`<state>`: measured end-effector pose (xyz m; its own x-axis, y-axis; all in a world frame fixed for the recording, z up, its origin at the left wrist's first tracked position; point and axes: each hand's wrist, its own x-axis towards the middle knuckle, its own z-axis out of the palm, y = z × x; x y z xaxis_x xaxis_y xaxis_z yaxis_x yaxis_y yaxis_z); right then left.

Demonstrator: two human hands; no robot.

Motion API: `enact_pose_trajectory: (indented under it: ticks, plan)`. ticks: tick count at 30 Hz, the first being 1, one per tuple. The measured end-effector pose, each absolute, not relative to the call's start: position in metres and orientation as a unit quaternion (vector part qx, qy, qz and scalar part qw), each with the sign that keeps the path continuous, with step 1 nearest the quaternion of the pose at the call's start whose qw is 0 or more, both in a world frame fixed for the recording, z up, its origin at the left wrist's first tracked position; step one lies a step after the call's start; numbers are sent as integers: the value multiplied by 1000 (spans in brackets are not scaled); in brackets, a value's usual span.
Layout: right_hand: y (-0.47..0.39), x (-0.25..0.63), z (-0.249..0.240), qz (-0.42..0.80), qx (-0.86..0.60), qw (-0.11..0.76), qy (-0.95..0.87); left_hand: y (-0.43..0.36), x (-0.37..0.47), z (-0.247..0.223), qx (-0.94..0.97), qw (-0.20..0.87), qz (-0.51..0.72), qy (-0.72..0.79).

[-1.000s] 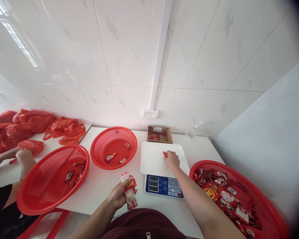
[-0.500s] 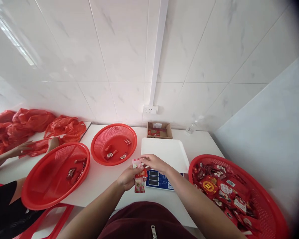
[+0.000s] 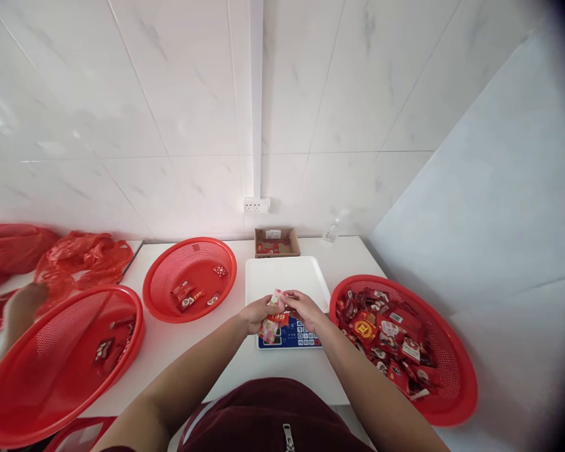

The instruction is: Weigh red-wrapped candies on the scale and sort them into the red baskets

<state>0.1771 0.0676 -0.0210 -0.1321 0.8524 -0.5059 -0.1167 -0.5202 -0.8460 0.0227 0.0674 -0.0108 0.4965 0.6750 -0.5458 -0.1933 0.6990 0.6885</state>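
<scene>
My left hand (image 3: 254, 315) is closed around a few small wrapped packets in front of my body. One is a pink-and-white candy packet (image 3: 269, 330), slanting across the fingers. Against it lies a red packet (image 3: 279, 318) with pale lettering. My right hand (image 3: 305, 309) meets the left, its thumb and fingers pinching the right side of the same bunch; its fingertips are partly hidden. Both hands are above the front of a scale with a white pan (image 3: 282, 276) and a blue key panel (image 3: 292, 339).
A red basket (image 3: 459, 402) heaped with red packets stands at right. Two red baskets (image 3: 153, 279) (image 3: 9, 376) holding several packets stand at left. Behind the scale are a cardboard box (image 3: 277, 248) and a clear bottle (image 3: 331, 232). Far left, another person's arm (image 3: 21, 314) reaches toward red plastic bags (image 3: 82, 257).
My view has turned to the right. The pink packet has gone from near upright to slanted, and my right hand has come round to its side. The other person's arm has moved.
</scene>
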Motion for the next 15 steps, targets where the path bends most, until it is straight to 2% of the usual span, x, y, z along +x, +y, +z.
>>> enact_pose_trajectory:
  ticks: [5, 9, 12, 15]
  plan:
    - [80, 197, -35, 670, -559, 411, -263, 94, 39, -14, 335, 774, 278, 459]
    - [87, 208, -46, 629, -584, 468, -211, 117, 47, -26, 379, 689, 316, 530]
    - [86, 213, -55, 605, -606, 463, -230, 129, 45, -35, 426, 597, 325, 597]
    - [82, 215, -67, 495, -662, 412, -384, 128, 36, -41, 503, 490, 315, 639]
